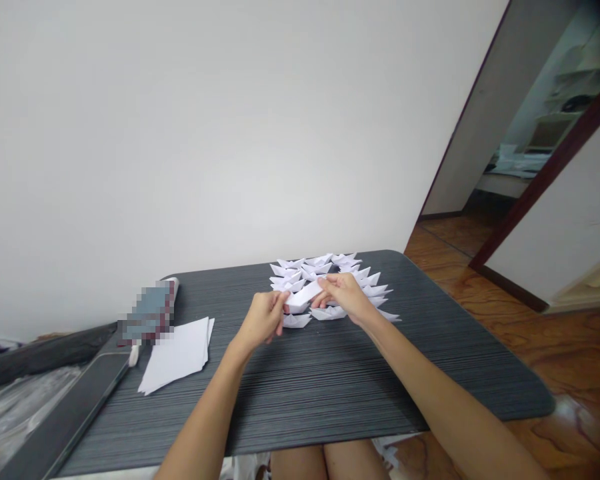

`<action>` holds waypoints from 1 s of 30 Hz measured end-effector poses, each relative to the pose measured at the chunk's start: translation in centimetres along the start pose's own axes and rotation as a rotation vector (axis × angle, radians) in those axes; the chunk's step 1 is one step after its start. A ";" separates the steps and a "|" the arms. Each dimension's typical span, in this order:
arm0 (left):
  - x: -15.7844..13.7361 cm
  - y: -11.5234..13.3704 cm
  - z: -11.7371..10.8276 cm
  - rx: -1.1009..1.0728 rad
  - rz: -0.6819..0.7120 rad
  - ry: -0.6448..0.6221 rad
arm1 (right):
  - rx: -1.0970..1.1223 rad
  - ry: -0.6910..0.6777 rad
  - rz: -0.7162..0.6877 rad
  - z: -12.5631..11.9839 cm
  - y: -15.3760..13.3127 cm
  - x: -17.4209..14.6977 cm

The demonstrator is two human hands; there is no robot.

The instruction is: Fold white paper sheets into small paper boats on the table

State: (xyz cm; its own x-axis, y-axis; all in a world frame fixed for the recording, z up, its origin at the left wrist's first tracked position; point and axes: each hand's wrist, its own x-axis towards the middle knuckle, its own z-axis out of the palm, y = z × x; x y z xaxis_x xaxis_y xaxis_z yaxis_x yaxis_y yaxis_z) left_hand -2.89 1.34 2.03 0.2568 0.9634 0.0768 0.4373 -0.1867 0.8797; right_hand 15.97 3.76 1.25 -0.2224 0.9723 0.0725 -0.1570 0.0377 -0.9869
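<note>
Between my two hands is a small folded piece of white paper (306, 293), held up above the table. My left hand (266, 315) pinches its left end, thumb on top. At its right end, the thumb and fingers of my right hand (344, 293) are closed on it. Behind and below the hands, several white folded paper boats (329, 313) stand in rows on the dark table (330, 387). My hands and the held paper hide some of them.
A stack of white paper sheets (180, 350) lies on the table's left side, partly under a blurred-out flat object (150, 310). A white wall (230, 133) rises behind the table. Wooden floor (505, 253) and a doorway are to the right.
</note>
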 end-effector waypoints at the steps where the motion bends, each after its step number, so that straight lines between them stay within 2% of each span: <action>1: 0.1 -0.1 -0.4 0.010 0.015 0.086 | 0.003 0.059 -0.025 -0.3 -0.1 0.1; 3: 0.4 -0.1 -0.9 -0.043 0.045 0.214 | 0.011 0.139 -0.068 -0.7 -0.3 0.3; 4: 0.5 -0.1 -0.9 -0.106 0.054 0.229 | 0.007 0.140 -0.076 -0.6 -0.4 0.4; 7: 0.8 0.3 0.2 -0.319 0.032 0.110 | 0.022 0.111 -0.079 0.4 -0.3 0.2; 9: 0.7 0.5 1.3 -0.373 0.015 0.027 | 0.044 0.092 -0.077 1.5 0.0 0.0; 12: 0.5 0.8 2.2 -0.399 0.021 0.030 | 0.056 0.008 -0.134 2.5 0.6 -0.3; 15: 0.2 0.9 2.0 -0.406 0.031 0.021 | 0.006 -0.067 -0.186 2.5 0.9 -0.4; 20: 0.1 0.7 1.2 -0.368 0.053 -0.035 | 0.007 -0.085 -0.124 2.1 0.7 -0.4; 23: 0.3 0.4 0.9 -0.360 0.058 -0.004 | 0.010 -0.081 -0.104 1.8 0.4 -0.3; 28: 0.7 -0.2 0.0 -0.423 0.121 0.177 | 0.005 0.042 -0.133 0.4 -0.5 0.0; 30: 0.8 -0.4 0.0 -0.403 0.155 0.154 | -0.022 0.046 -0.132 0.0 -0.8 0.0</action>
State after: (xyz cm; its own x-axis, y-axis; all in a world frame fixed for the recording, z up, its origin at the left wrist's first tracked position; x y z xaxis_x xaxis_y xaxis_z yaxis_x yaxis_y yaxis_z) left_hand -2.84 2.20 1.78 0.1484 0.9531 0.2636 0.0255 -0.2702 0.9625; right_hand 16.06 3.75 2.08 -0.1563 0.9680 0.1962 -0.1607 0.1710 -0.9721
